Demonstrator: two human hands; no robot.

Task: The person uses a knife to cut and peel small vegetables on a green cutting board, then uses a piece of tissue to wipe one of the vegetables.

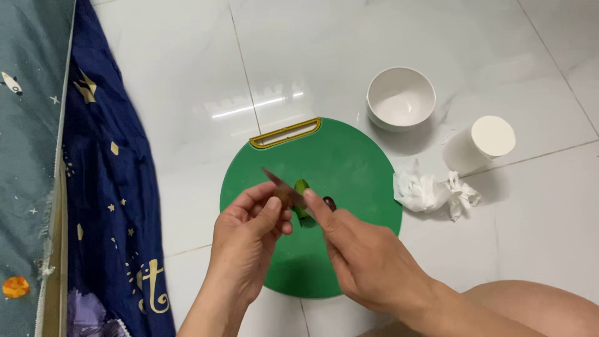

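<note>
Overhead, head view: left hand [246, 234] curled, thumb and fingertips pinched on small dark piece, barely visible, kind cannot tell. Right hand [365, 259] closed round handle of knife [284, 185]; blade angled up-left across left fingertips. Green vegetable piece [302, 198] lying between both hands, just beyond fingertips, on round green cutting board [349, 162] under both hands; yellow handle at board's far edge. White bowl [400, 98] well beyond right hand. White paper roll [479, 144] further right of right hand; crumpled tissue [433, 192] right of right hand, touching board edge. Blue patterned cloth [106, 187] left of left hand
</note>
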